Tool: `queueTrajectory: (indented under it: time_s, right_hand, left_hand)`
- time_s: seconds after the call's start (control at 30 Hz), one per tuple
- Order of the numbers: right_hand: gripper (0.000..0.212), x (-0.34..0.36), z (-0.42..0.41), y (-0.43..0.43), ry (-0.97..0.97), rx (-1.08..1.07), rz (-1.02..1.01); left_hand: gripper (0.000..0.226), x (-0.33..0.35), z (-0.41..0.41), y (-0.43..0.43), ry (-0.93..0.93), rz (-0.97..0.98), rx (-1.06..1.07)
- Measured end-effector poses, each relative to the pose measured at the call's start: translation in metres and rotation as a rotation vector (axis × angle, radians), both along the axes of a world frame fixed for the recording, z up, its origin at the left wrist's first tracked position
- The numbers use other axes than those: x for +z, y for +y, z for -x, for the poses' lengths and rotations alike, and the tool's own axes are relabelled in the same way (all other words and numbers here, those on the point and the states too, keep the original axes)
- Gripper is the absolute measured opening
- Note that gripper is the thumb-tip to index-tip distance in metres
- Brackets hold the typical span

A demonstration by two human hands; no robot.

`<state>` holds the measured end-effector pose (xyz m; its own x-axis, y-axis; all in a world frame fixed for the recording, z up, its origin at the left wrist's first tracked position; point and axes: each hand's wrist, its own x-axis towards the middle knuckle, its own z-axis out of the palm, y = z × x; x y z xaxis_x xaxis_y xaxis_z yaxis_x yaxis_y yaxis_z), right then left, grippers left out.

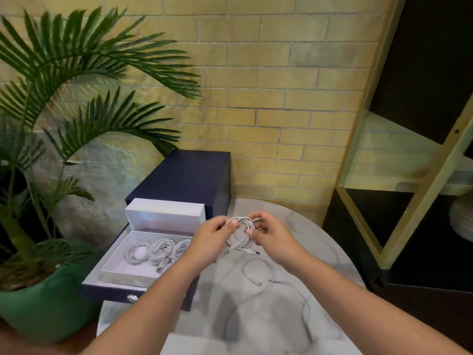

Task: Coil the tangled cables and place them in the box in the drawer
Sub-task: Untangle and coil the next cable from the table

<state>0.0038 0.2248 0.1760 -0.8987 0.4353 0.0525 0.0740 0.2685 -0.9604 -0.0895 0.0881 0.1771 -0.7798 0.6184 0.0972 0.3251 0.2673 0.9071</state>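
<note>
White cable coil (240, 233) held above the marble surface (256, 334), between both hands. Left hand (208, 242) grip pinches the coil's left side. Right hand (272, 238) grip pinches its right side, fingers curled round the loops. 3 coiled cables (160, 249) lie in the white box (121, 265) inside the open navy drawer (107, 289), left of the hands. 1 thin loose cable (259, 283) lies on the surface, nearer the camera than the hands.
</note>
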Motion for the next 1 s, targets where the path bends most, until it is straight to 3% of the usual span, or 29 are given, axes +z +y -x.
queueTrajectory:
  time_s: [0.13,0.3,0.4,0.53,0.7,0.8,1.0]
  right_hand:
    - [0.026,-0.002,0.038,-0.035,-0.008,0.099,-0.025]
    - [0.026,-0.01,0.083,-0.082,0.015,0.076,-0.004]
    - [0.032,-0.018,0.096,-0.095,-0.085,0.076,-0.172]
    - [0.042,-0.032,0.105,-0.107,-0.315,0.18,-0.518]
    - [0.059,-0.051,0.12,-0.119,-0.492,0.238,-0.755]
    - [0.067,-0.056,0.122,-0.122,-0.548,0.225,-0.781]
    - [0.063,-0.059,0.12,-0.123,-0.544,0.214,-0.829]
  left_hand:
    - [0.013,0.003,0.037,-0.048,0.212,0.166,-0.044]
    - [0.009,0.004,0.082,-0.102,0.317,0.237,0.02]
    - [0.012,0.0,0.11,-0.129,0.355,0.352,0.138]
    - [0.019,-0.013,0.144,-0.16,0.331,0.437,0.291]
    - [0.017,-0.034,0.17,-0.177,0.295,0.51,0.342]
    - [0.019,-0.045,0.179,-0.18,0.27,0.485,0.359]
    - [0.02,-0.058,0.185,-0.177,0.265,0.49,0.325]
